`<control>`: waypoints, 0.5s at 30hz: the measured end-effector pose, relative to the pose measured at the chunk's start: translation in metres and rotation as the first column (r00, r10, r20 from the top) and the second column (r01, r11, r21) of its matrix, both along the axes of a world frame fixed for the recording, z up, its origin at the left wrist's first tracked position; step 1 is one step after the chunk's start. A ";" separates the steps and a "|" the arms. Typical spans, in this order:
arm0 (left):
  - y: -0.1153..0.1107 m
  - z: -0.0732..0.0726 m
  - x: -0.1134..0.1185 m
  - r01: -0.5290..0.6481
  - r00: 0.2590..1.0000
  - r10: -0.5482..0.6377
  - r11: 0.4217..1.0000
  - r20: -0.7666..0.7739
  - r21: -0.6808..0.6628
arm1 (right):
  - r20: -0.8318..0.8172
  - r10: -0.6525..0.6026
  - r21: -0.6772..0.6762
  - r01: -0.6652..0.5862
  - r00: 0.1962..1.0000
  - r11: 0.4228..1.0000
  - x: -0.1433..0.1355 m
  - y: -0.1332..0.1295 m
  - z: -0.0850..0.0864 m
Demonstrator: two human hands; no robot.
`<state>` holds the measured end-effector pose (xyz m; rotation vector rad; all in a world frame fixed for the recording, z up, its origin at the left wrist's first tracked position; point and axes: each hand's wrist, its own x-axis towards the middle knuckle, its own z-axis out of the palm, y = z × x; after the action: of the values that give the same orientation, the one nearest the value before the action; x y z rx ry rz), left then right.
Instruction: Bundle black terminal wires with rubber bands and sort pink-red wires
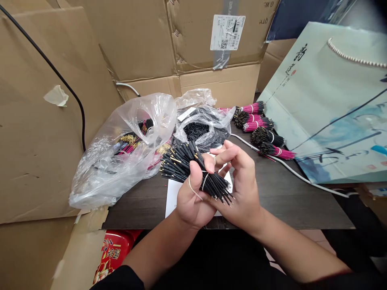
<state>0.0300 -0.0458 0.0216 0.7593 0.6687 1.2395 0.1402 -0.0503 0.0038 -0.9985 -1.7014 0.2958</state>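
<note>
A bundle of thin black wires (178,163) with gold-coloured tips at one end lies in my left hand (193,205), thumb and fingers closed around it. The bundle tilts, its bare silvery ends down to the right. A pale rubber band (204,181) runs around its middle, and a loop of it passes over my left thumb. My right hand (244,181) is against the bundle's right side, its fingers curled at the band near the left fingertips. Part of the right fingers' grip is hidden.
Behind my hands, a clear plastic bag (196,112) holds small black pieces. Another plastic bag (121,169) with wire bundles stands left. Banded pink and black bundles (256,125) lie right, beside a white cable (290,169) and a pale paper bag (317,100). Cardboard boxes (139,40) stand behind.
</note>
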 end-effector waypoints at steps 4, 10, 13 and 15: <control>0.000 -0.003 -0.002 0.030 0.999 -0.030 0.999 0.012 0.014 | -0.008 -0.083 0.069 0.084 0.996 0.994 -0.004 -0.002 -0.006; 0.002 -0.006 -0.004 0.058 0.997 -0.060 0.998 0.053 0.024 | 0.030 -0.213 0.101 0.209 0.977 0.973 -0.011 -0.004 -0.017; 0.005 -0.011 -0.003 0.064 0.994 -0.064 0.998 0.087 0.007 | 0.029 -0.247 0.090 0.244 0.968 0.966 -0.011 -0.003 -0.016; 0.008 -0.017 -0.003 0.078 0.988 -0.076 0.997 0.131 -0.016 | 0.009 -0.221 0.039 0.221 0.975 0.975 -0.009 -0.001 -0.016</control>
<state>0.0272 -0.0378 0.0051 0.6742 0.5399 1.1987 0.1307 -0.0515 -0.0124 -1.1519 -1.5843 0.1110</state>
